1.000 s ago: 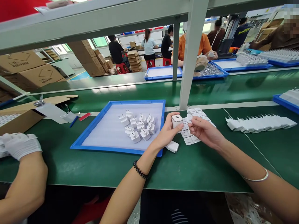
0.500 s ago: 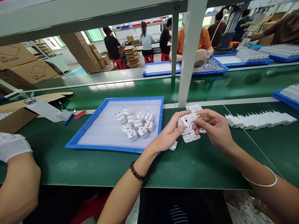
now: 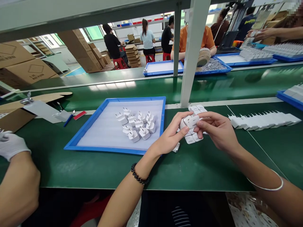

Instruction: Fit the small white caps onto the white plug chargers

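White pc [image 3: 194, 120] now at charger [image 3: 182, 124], hands [image 3: 219, 130] angled inward.

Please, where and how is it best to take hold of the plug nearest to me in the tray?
Probably pinch the plug by its body sides, from the near left: bare tray lies there, other plugs crowd behind and right, and its prongs point up.

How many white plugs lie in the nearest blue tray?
10 white plugs in the nearest blue tray: one at the back, four across before it, three across the middle, two at the front. They are bunched, so another may be hidden.
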`<state>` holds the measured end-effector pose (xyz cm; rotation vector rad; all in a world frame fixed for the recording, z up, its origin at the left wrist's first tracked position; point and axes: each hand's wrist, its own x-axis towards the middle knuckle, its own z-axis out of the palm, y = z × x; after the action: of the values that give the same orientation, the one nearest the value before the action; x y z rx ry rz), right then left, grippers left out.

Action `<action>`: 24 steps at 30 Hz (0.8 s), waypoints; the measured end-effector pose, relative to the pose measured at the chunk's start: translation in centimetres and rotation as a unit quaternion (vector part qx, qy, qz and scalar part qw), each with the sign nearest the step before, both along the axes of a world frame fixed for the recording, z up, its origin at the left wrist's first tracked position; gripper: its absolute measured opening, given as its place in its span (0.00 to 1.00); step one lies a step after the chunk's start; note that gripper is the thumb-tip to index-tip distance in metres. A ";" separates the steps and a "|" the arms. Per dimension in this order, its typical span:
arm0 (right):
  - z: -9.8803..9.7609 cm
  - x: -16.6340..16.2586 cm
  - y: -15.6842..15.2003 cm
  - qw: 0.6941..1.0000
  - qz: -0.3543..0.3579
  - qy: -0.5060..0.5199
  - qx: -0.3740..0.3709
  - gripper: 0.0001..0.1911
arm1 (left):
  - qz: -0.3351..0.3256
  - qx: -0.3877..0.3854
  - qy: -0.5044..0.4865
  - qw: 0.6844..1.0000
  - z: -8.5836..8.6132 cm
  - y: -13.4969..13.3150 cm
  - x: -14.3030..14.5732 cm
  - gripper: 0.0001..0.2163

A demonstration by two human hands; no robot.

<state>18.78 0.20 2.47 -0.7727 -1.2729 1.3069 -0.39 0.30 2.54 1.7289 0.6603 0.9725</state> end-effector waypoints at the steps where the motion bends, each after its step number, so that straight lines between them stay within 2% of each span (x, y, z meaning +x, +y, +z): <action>1: 0.0 0.0 0.0 1.000 -0.002 -0.002 0.000 0.09 | 0.001 0.002 0.001 1.000 0.0 0.0 0.0 0.22; 24: 0.2 -0.2 -0.6 0.996 -0.056 -0.055 0.046 0.07 | 0.010 0.081 0.028 0.996 0.1 0.2 0.0 0.20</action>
<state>18.57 -0.38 2.63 -0.8471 -1.3483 1.1206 -0.43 0.48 2.66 1.9004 0.6508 1.0173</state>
